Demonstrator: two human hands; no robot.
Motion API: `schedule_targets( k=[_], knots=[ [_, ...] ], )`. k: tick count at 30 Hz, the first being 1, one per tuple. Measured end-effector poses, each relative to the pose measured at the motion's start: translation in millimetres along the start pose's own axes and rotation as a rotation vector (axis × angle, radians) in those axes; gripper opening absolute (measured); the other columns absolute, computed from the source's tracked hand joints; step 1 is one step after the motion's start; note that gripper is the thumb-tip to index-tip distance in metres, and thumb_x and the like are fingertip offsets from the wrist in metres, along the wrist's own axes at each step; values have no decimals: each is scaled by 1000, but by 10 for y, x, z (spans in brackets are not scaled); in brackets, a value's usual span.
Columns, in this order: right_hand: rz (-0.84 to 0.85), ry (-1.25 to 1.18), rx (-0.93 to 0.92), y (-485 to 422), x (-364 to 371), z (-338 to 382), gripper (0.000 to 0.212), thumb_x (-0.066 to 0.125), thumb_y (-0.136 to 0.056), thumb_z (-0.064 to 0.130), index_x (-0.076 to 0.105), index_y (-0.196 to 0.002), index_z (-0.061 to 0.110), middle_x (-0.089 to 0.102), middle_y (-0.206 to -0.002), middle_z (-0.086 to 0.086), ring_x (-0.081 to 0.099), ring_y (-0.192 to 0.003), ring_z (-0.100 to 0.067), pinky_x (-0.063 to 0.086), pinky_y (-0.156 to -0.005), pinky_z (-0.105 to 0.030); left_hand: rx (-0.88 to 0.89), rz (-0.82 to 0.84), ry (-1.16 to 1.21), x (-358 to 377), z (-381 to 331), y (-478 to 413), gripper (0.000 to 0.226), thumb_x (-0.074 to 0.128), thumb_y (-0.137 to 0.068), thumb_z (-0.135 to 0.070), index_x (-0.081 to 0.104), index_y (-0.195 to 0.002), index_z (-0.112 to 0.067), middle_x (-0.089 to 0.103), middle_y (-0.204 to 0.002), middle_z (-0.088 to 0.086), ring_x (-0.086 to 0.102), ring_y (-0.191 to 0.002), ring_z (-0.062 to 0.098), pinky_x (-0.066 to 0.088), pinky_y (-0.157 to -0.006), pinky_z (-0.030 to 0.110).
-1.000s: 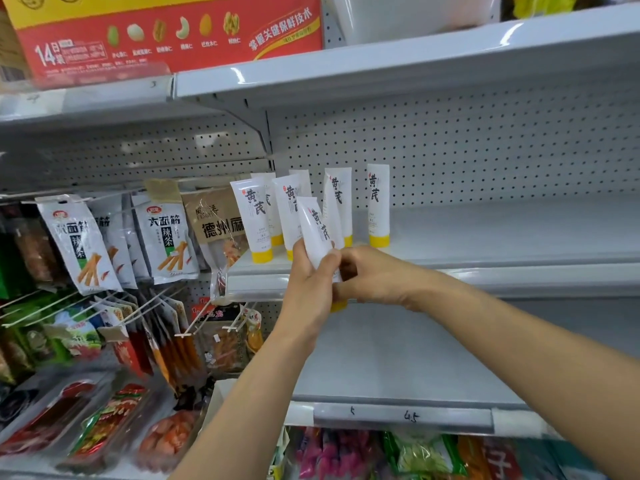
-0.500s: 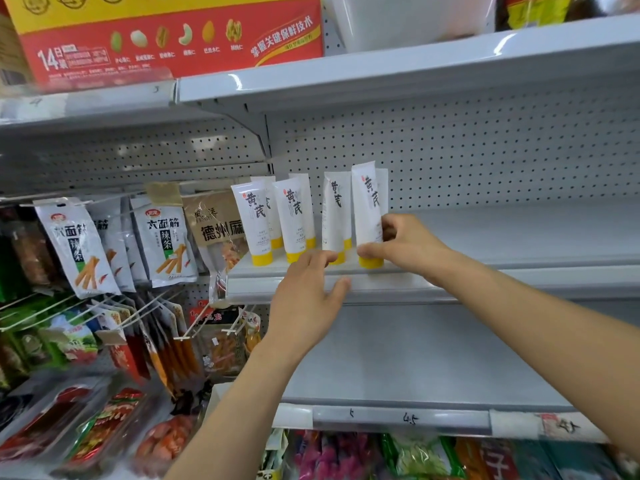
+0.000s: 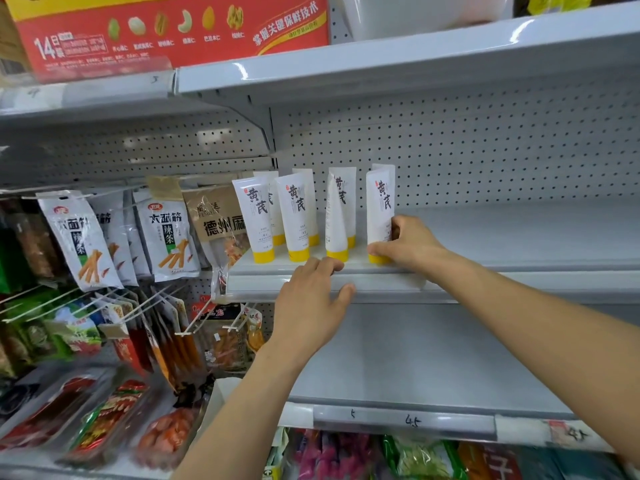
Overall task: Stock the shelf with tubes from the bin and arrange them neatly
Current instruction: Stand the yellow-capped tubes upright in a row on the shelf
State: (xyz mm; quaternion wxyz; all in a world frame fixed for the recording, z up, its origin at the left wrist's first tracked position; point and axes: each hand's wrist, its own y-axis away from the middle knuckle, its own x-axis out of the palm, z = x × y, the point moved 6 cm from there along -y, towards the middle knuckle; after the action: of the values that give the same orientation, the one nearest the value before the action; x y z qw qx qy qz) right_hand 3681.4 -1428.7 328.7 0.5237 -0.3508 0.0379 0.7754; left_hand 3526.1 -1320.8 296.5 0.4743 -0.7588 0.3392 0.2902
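Note:
Several white tubes with yellow caps stand cap-down in two rows at the left end of the grey shelf [image 3: 502, 233]. My right hand [image 3: 403, 242] grips the rightmost front tube [image 3: 379, 206] near its cap, holding it upright on the shelf. The neighbouring front tubes [image 3: 337, 220] [image 3: 294, 216] [image 3: 254, 218] stand free to its left. My left hand [image 3: 311, 299] hovers with relaxed fingers at the shelf's front lip, below the tubes, holding nothing. The bin is out of view.
Snack bags [image 3: 81, 237] hang on pegs to the left of the shelf. A red and yellow carton [image 3: 166, 29] sits on the upper shelf. Another grey shelf [image 3: 415, 358] lies below, with packaged goods [image 3: 346, 455] under it.
My right hand carried the tube from in front of the shelf to the right end of the front row and stood it there. My left hand let go and dropped to the shelf lip.

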Motion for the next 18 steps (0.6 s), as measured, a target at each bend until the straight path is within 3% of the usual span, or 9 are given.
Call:
schedule_targets(
  k=[9,13,18],
  knots=[
    [47,39,10,-1,32,25,49,76,-77,18,56,-122,11,63,-116,-4,58,-101,-19,50,-88,-31,4,5,3,56,6,13,36,53,-94,-40,53,-127,-25,55,-122,-5,53,-111,15,47,-92,35],
    [59,73,58,77,-28,18,41,73,-80,25,59,-115,10,65,-108,-4,60,-95,-20,45,-78,-28,1,-5,2,19,43,49,37,53,-94,-42,53,-127,-26,55,-122,-6,54,-110,14,49,-90,35],
    [-90,290,-46,460,-200,175,43,64,-86,32,53,-123,14,59,-107,0,57,-102,-23,44,-82,-32,2,-22,24,-16,167,213,36,55,-93,-40,55,-126,-24,59,-117,-7,54,-108,14,48,-90,35]
  ],
)
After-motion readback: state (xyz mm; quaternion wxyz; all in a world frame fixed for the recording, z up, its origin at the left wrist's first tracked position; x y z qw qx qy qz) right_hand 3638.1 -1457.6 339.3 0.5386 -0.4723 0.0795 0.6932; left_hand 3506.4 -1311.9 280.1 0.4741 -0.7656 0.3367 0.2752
